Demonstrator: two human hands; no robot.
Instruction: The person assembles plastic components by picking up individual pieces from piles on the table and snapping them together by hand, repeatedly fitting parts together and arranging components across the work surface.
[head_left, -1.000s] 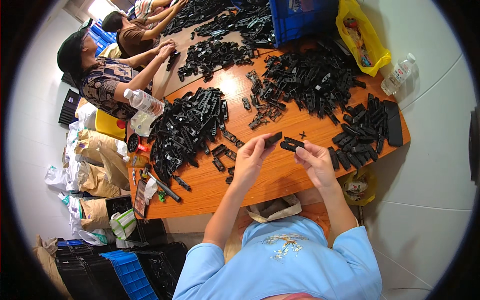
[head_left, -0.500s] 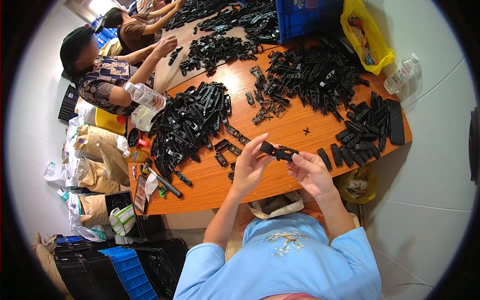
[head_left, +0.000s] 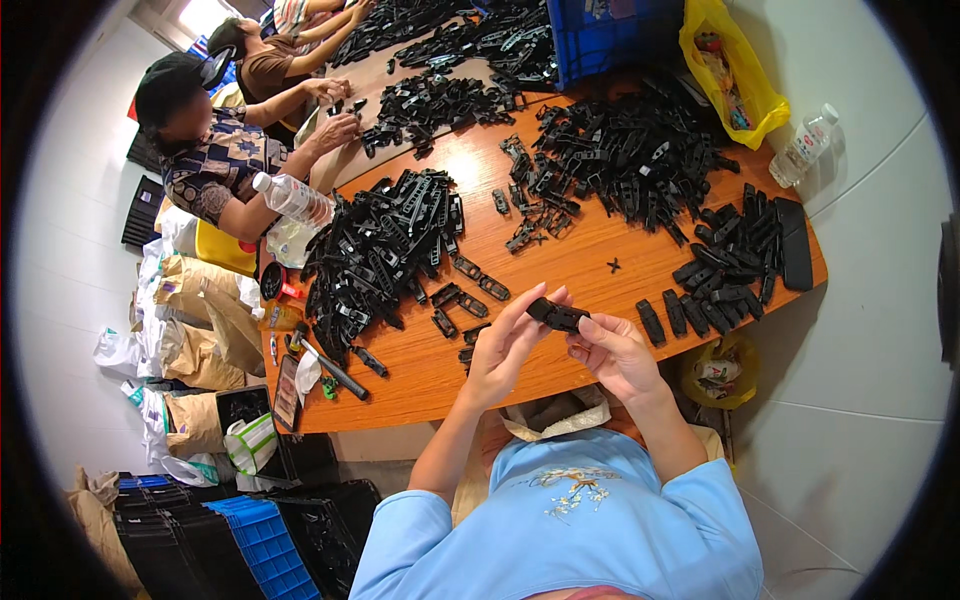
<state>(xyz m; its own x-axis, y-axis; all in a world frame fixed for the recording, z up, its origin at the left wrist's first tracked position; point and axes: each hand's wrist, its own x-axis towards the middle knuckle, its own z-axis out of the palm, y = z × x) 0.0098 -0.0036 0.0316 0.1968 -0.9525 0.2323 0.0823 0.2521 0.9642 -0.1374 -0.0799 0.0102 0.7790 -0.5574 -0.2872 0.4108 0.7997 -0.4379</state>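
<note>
A small black plastic part (head_left: 557, 316), roughly box-shaped with an opening in it, is held up over the table's near edge. My left hand (head_left: 507, 345) grips its left end between thumb and fingers. At its right end, my right hand (head_left: 618, 356) pinches it with the thumb and fingertips. Finished-looking narrow black parts (head_left: 663, 316) lie in a row on the table to the right of my right hand. Several loose black frames (head_left: 458, 297) lie beyond my left hand, beside a heap of long black parts (head_left: 385, 245).
Another black heap (head_left: 630, 150) fills the far right of the wooden table (head_left: 420, 390). A hammer (head_left: 335, 370) and a phone (head_left: 286, 385) lie near the left edge. Bottles (head_left: 805, 148), a yellow bag (head_left: 725, 75) and a blue crate (head_left: 610, 40) stand around. Co-workers sit at far left.
The part between my hands has turned and now looks more compact, its left piece sitting closer to the right one. The nearest co-worker's hands have come lower over the table.
</note>
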